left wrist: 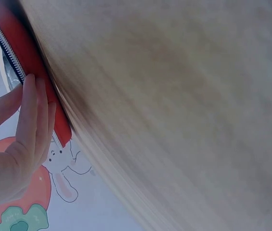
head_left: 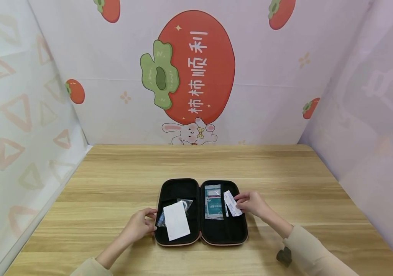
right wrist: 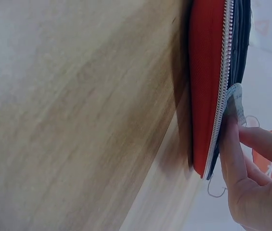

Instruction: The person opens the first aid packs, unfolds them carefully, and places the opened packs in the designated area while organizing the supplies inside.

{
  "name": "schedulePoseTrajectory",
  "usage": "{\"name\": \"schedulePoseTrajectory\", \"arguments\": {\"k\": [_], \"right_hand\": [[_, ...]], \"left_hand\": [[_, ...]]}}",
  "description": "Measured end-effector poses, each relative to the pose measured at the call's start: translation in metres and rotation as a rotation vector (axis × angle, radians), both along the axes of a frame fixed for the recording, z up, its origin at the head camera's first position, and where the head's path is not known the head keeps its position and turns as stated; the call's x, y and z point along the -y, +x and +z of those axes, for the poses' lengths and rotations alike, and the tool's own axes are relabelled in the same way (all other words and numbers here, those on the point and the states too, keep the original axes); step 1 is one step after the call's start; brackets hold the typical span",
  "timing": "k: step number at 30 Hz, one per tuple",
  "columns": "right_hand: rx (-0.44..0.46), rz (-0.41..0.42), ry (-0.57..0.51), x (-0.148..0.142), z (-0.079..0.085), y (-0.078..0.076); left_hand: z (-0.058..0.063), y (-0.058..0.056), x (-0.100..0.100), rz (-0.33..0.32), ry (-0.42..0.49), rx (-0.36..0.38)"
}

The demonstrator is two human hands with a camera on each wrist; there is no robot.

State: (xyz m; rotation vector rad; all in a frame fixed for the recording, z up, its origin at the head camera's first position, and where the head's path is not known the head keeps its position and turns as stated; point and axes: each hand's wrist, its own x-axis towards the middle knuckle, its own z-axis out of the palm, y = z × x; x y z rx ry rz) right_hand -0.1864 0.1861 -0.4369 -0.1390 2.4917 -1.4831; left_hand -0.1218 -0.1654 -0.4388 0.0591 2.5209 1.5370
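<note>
A black-lined zip case (head_left: 177, 189) with a red outer shell lies unfolded on the wooden table. My left hand (head_left: 139, 225) rests at its left edge; in the left wrist view fairly straight fingers (left wrist: 27, 106) touch the red side and zipper rim. Near the case's right edge, my right hand (head_left: 250, 203) pinches a wrapped adhesive bandage (head_left: 232, 203), white with small print. Its lower end is partly hidden by the fingertips. Beside it, teal-and-white sachets (head_left: 213, 207) sit under a black elastic band (head_left: 222, 191). Folded white paper (head_left: 176, 221) lies in the left half.
Clear plastic packets (head_left: 186, 205) show partly from under the white paper. A small dark object (head_left: 284, 256) sits beside the right sleeve (head_left: 306, 245). Printed cloth walls (head_left: 268, 76) stand behind and at both sides of the table (head_left: 124, 168).
</note>
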Motion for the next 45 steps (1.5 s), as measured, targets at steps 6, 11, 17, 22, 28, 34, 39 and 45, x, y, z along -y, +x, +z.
{"name": "schedulePoseTrajectory", "arguments": {"k": [6,11,17,22,28,34,39,45], "right_hand": [[0.011,-0.007,-0.01,0.006,-0.003,-0.003],[0.024,-0.022,-0.039,0.011,-0.002,-0.004],[0.037,-0.011,-0.066,0.016,-0.001,-0.003],[0.024,0.006,-0.097,0.018,-0.002,-0.005],[0.023,0.005,-0.127,0.021,-0.004,-0.006],[0.032,0.023,-0.142,0.026,-0.005,-0.008],[0.059,-0.005,-0.132,0.03,-0.005,-0.009],[0.096,-0.011,-0.183,0.031,-0.008,-0.01]], "left_hand": [[-0.001,0.0,0.0,0.003,-0.003,0.0],[-0.003,-0.002,0.001,-0.006,-0.003,-0.01],[-0.004,-0.002,0.002,-0.011,-0.011,-0.025],[-0.004,-0.002,0.002,-0.015,-0.011,-0.022],[-0.003,-0.002,0.001,-0.016,0.0,-0.019],[-0.003,-0.001,0.001,-0.016,-0.001,-0.017],[-0.003,-0.001,0.001,-0.019,0.004,-0.017],[-0.003,-0.001,0.0,-0.018,0.004,-0.021]]}}
